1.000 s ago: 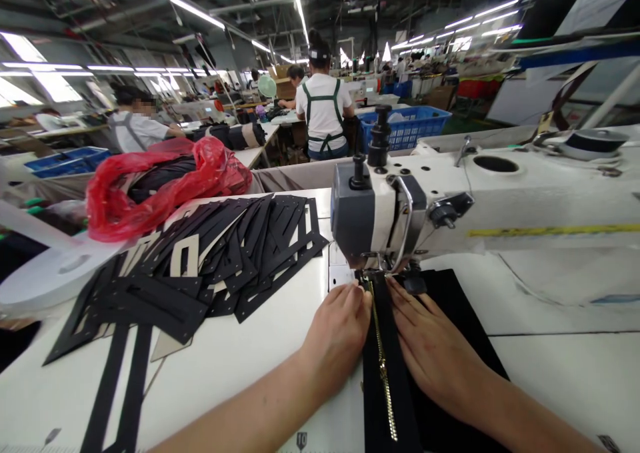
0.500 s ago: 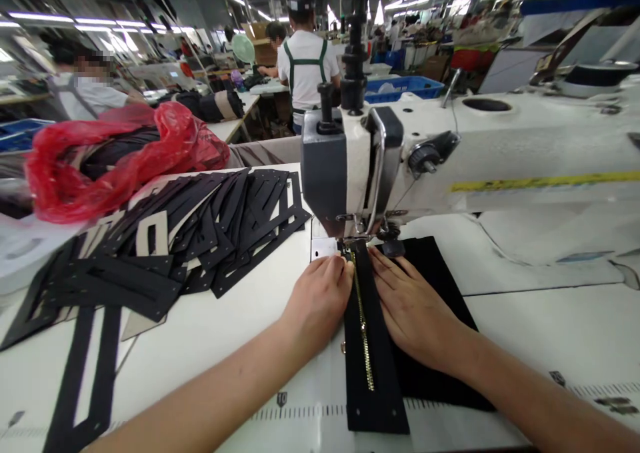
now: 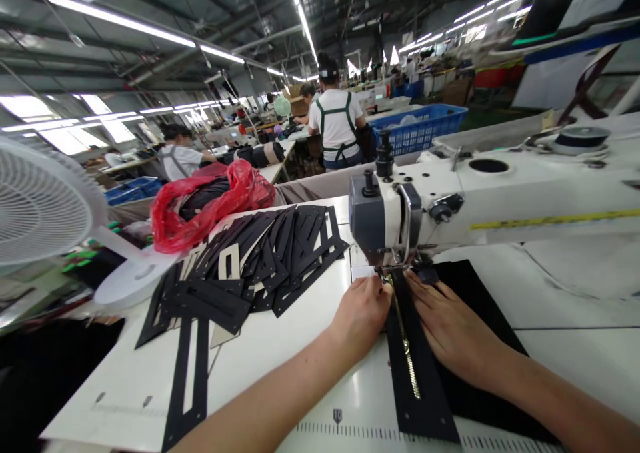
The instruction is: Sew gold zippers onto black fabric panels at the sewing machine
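A black strip (image 3: 425, 380) with a gold zipper (image 3: 408, 353) runs under the needle area of the white sewing machine (image 3: 530, 200). My left hand (image 3: 364, 313) is closed at the strip's left edge, fingertips pinching close to the presser foot. Flat on the right side of the strip lies my right hand (image 3: 457, 333), its fingers stretched toward the foot. Beneath that hand is a larger black panel (image 3: 493, 313). Left of the machine, black slotted pieces (image 3: 213, 303) are spread in an overlapping pile with some beige ones.
A red plastic bag (image 3: 250, 190) with dark pieces sits behind the pile. At the far left stands a white fan (image 3: 50, 200). Beyond the table are a blue crate (image 3: 425, 126) and several people, one with green straps (image 3: 335, 120). A thread spool (image 3: 583, 138) tops the machine.
The view has swung up and left, so everything appears lower and farther right, and the fan has come into view. Both hands keep about the same place on the strip.
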The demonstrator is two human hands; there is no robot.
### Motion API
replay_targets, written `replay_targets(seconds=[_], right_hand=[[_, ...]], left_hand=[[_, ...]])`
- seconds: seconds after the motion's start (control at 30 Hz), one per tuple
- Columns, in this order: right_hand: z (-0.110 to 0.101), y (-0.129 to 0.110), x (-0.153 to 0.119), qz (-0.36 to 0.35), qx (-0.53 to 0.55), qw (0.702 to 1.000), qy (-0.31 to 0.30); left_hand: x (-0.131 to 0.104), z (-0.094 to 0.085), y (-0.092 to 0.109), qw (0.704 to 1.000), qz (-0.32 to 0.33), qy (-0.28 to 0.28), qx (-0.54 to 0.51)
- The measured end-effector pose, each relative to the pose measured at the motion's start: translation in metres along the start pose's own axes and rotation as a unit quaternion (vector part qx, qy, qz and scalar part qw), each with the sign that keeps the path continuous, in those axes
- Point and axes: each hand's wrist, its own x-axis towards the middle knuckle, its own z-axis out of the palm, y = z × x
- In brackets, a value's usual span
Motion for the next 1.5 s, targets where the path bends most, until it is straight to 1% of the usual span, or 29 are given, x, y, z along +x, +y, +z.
replay_targets(seconds=[0.1,0.2,0.3,0.37,0.43,0.5,0.67,0.8,1.03,1.13,1.23,1.37,1.5], right_hand=[[0.001,0.007,0.004,-0.008,0.011,1.000,0.007],[-0.003,0.007,0.001,-0.012,0.006,1.000,0.013],[-0.009,-0.004,-0.012,-0.017,-0.010,1.000,-0.008],[-0.012,-0.012,-0.021,-0.023,-0.022,0.999,-0.011],[-0.013,-0.017,-0.025,-0.020,-0.025,0.999,-0.010],[-0.012,-0.018,-0.025,-0.014,-0.018,1.000,-0.016],[-0.009,-0.011,-0.017,-0.006,0.012,1.000,-0.019],[-0.007,-0.006,-0.013,0.000,0.023,1.000,-0.019],[0.000,0.007,0.000,0.001,0.043,0.999,-0.006],[0.003,0.012,0.006,0.010,0.071,0.997,0.000],[0.001,0.016,0.010,0.021,0.104,0.994,0.004],[-0.009,0.010,0.013,0.035,0.153,0.988,-0.011],[-0.018,-0.006,0.018,0.105,0.139,0.985,-0.006]], left_hand=[[0.002,0.000,-0.004,1.000,-0.001,0.008,-0.013],[-0.003,-0.004,-0.002,0.999,0.014,0.026,-0.037],[-0.016,-0.007,0.006,0.995,0.045,0.066,-0.051],[-0.023,-0.007,0.011,0.992,0.058,0.098,-0.056],[-0.026,-0.007,0.013,0.990,0.063,0.113,-0.063],[-0.025,-0.006,0.012,0.989,0.064,0.111,-0.070],[-0.017,-0.006,0.005,0.989,0.060,0.107,-0.081],[-0.011,-0.004,0.001,0.992,0.053,0.083,-0.084],[-0.001,0.002,-0.012,0.995,0.014,0.034,-0.091],[0.001,0.005,-0.016,0.995,0.010,0.024,-0.101],[0.001,0.005,-0.018,0.993,0.017,0.024,-0.118],[-0.003,0.002,-0.016,0.987,0.026,0.032,-0.154],[-0.006,0.000,-0.011,0.982,-0.017,0.026,-0.186]])
